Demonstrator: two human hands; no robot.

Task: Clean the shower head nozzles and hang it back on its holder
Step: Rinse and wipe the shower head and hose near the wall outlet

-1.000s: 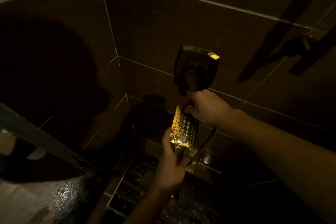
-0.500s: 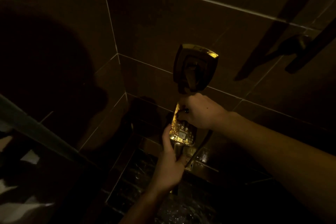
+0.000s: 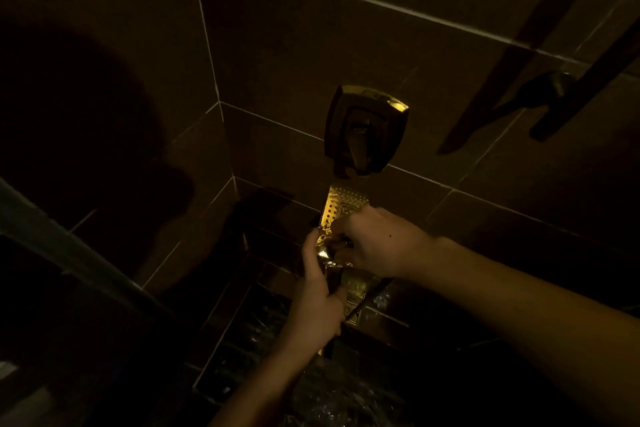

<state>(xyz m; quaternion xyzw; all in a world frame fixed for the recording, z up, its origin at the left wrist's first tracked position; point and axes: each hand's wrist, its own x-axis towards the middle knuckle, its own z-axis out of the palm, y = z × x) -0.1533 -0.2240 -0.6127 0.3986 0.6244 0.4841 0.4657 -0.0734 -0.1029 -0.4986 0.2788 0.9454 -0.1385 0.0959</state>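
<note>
The left hand is wrapped around the handle of the shower head from below, holding it upright with the nozzle face toward the camera, just under the wall holder. The right hand lies across the lower nozzle face, fingers curled against it; whether it holds a cleaning tool cannot be determined. Judged from this, nozzle cleaning is in progress and the shower head is not yet hung on the holder.

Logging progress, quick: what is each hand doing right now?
Left hand: closed on the shower head handle.
Right hand: fingers on the nozzle face; grip cannot be told.
</note>
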